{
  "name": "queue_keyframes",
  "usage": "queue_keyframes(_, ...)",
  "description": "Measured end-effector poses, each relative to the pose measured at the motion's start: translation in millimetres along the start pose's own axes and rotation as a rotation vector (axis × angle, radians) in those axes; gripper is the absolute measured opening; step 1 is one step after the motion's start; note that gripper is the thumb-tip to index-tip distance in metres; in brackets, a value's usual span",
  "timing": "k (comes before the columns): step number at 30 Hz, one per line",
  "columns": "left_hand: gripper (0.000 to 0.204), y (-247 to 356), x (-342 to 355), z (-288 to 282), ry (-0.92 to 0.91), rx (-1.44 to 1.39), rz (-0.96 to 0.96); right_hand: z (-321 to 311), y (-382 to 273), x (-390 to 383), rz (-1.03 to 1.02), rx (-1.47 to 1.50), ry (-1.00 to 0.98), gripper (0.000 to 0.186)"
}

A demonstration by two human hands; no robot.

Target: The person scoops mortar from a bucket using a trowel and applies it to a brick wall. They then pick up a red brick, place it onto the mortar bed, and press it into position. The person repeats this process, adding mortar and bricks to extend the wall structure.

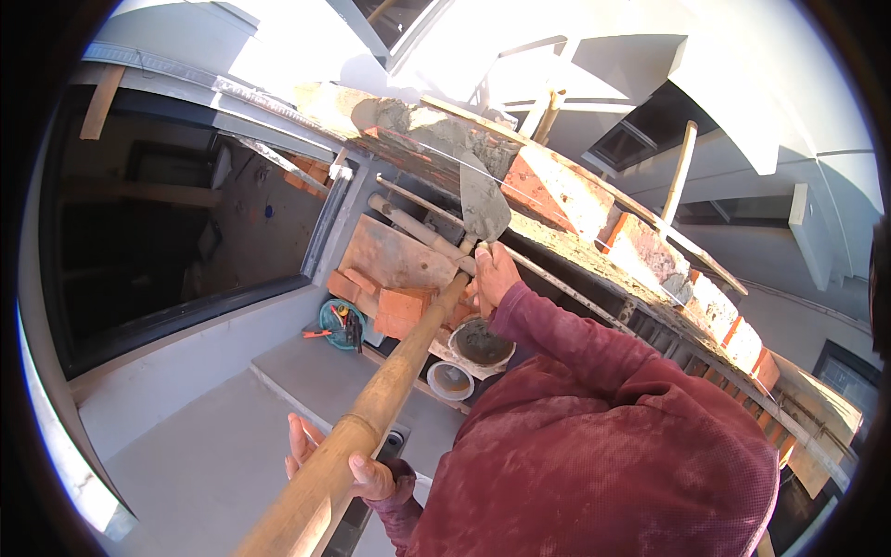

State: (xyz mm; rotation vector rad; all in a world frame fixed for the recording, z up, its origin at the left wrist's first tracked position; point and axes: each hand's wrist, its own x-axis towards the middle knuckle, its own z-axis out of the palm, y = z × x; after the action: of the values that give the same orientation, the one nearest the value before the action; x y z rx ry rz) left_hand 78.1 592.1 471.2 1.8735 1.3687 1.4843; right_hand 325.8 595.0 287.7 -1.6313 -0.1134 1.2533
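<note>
**Wall part-bricked, mortar on L stretch**

Bricks (557, 186) stand along the R run of the wall (566, 243), w/ a string beside them. L of them, lumpy mortar (418, 125) lies w/o bricks on top, so that stretch is prob. what's left. R hand (498, 274) is closed round the handle of the trowel (484, 200); its mortar-smeared blade is up by the wall edge, near the first upright brick. L hand (369, 475) is half open at the bamboo pole (408, 371), fingers one side, thumb the other; can't tell if it grips. Loose bricks (402, 314) and a bowl (501, 362) of mortar sit near R hand.

Room: tight at R hand, btwn pole and wall, w/ a thin rod (566, 290) alongside. More open over the floor (186, 455), L of pole, up to the low ledge under the window (176, 204).
</note>
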Motion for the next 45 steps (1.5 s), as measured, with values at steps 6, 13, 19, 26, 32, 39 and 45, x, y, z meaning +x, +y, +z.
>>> queue_keyframes(6,0.095,-11,4,-13,-0.037,-0.071,0.066,-24,35,-66,0.017,-0.071,-0.088,0.023)
queue_keyframes(13,0.081,-61,-69,-48,-0.097,-0.025,-0.059,-90,123,-89,0.039,-0.946,-0.325,0.03)
queue_keyframes(19,0.075,-202,-401,-75,-0.677,0.258,-0.905,-86,232,-80,-0.145,-1.865,-0.593,0.037)
queue_keyframes(26,0.092,-136,-624,-82,-1.078,0.256,-1.278,6,404,9,-0.188,-2.348,-0.646,0.035)
queue_keyframes(32,0.074,-157,-649,-54,-0.899,0.24,-1.415,22,571,132,-0.475,-2.311,-0.284,0.028)
queue_keyframes(39,0.06,-164,-673,-33,-0.772,0.231,-1.481,1,631,165,-0.312,-2.175,-0.744,0.025)
queue_keyframes(45,0.058,-168,-664,-35,-0.793,0.213,-1.469,-44,649,175,0.086,-1.486,-0.686,0.018)
